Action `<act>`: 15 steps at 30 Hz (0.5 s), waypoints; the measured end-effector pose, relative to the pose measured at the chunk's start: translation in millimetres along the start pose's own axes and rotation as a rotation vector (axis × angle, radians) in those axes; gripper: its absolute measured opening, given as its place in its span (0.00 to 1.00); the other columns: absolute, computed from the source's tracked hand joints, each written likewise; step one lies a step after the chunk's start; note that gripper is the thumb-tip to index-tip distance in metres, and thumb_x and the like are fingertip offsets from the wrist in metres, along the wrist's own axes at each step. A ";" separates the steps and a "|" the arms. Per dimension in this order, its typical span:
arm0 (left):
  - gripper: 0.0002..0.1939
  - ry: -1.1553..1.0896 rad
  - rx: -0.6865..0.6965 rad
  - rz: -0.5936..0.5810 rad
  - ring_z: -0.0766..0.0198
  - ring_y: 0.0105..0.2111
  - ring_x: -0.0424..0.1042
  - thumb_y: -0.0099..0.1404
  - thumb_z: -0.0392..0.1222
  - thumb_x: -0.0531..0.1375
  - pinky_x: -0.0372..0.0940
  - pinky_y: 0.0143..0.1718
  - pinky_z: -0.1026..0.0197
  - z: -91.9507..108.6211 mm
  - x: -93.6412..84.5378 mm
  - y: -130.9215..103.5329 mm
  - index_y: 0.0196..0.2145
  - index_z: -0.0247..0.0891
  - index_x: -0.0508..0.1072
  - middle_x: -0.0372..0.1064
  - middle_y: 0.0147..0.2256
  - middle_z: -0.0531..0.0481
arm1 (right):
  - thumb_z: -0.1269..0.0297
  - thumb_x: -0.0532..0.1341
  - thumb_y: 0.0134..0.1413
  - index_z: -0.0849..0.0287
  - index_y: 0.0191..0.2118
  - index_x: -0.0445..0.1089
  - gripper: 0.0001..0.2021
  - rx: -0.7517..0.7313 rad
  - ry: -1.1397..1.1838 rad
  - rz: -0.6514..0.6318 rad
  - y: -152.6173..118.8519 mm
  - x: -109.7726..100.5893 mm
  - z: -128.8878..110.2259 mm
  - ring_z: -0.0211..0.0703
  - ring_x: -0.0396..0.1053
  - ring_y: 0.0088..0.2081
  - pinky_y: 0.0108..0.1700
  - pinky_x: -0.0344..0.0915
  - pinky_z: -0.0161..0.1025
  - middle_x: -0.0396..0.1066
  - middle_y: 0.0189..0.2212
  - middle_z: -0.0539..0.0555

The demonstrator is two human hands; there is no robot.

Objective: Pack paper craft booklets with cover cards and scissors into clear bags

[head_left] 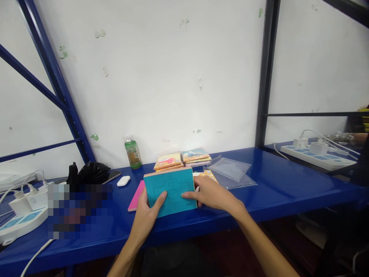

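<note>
A stack of teal sheets (pixel 172 184) with a camera outline on its front is tilted up over the near part of the blue table. My left hand (pixel 150 206) grips its lower left side, thumb on the front face. At the right edge, my right hand (pixel 209 192) holds the same stack, its thumb also on the front. Behind the stack are two piles of colourful booklets, one on the left (pixel 168 161) and one on the right (pixel 196 155). A pink sheet or pad (pixel 135 198) lies partly hidden to the left.
Clear plastic sleeves (pixel 230 171) lie right of the booklets. A green bottle (pixel 132 152), a white earphone case (pixel 123 181), a phone (pixel 112 176) and a black bag (pixel 93 173) are on the left. Power strips with chargers sit at far left (pixel 25 227) and far right (pixel 319 156).
</note>
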State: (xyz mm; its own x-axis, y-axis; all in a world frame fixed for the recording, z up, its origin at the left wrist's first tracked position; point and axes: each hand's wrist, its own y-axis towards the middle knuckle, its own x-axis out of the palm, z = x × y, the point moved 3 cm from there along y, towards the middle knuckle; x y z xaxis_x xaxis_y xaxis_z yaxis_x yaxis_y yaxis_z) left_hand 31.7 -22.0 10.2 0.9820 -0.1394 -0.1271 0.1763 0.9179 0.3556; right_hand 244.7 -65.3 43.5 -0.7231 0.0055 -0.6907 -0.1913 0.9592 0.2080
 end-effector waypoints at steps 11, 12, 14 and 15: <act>0.35 0.008 -0.006 -0.010 0.45 0.57 0.71 0.61 0.57 0.65 0.69 0.53 0.47 -1.0 0.6 0.4 0.60 0.38 0.64 0.70 0.59 0.40 | 0.53 0.64 0.57 0.54 0.48 0.71 0.15 0.032 -0.087 0.048 -3.5 0.5 -11.5 0.48 0.72 0.25 0.32 0.62 0.40 0.73 0.21 0.49; 0.35 0.008 -0.008 -0.007 0.45 0.57 0.71 0.61 0.56 0.65 0.68 0.54 0.47 -1.3 0.5 0.6 0.60 0.38 0.64 0.70 0.59 0.40 | 0.53 0.64 0.57 0.54 0.48 0.71 0.16 0.031 -0.090 0.050 -3.6 0.6 -11.2 0.48 0.72 0.25 0.32 0.62 0.40 0.73 0.21 0.49; 0.35 0.004 -0.011 -0.003 0.44 0.56 0.71 0.60 0.57 0.65 0.69 0.53 0.47 -1.6 0.4 0.8 0.60 0.39 0.65 0.70 0.59 0.40 | 0.53 0.64 0.58 0.54 0.49 0.71 0.17 0.031 -0.096 0.052 -3.6 0.8 -10.7 0.49 0.72 0.26 0.32 0.62 0.40 0.74 0.22 0.49; 0.35 0.002 -0.013 0.001 0.44 0.56 0.72 0.60 0.57 0.66 0.69 0.53 0.47 -1.5 0.4 0.7 0.60 0.39 0.65 0.71 0.58 0.40 | 0.53 0.64 0.58 0.54 0.50 0.71 0.17 0.031 -0.099 0.054 -3.6 0.8 -10.7 0.49 0.73 0.26 0.33 0.62 0.40 0.75 0.23 0.50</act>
State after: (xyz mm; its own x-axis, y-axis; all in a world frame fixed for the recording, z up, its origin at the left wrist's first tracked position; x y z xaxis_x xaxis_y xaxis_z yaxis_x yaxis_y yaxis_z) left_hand 32.1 -20.9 9.1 0.9820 -0.1378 -0.1291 0.1747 0.9226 0.3439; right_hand 237.7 -71.7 49.5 -0.6627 0.0837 -0.7442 -0.1321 0.9651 0.2261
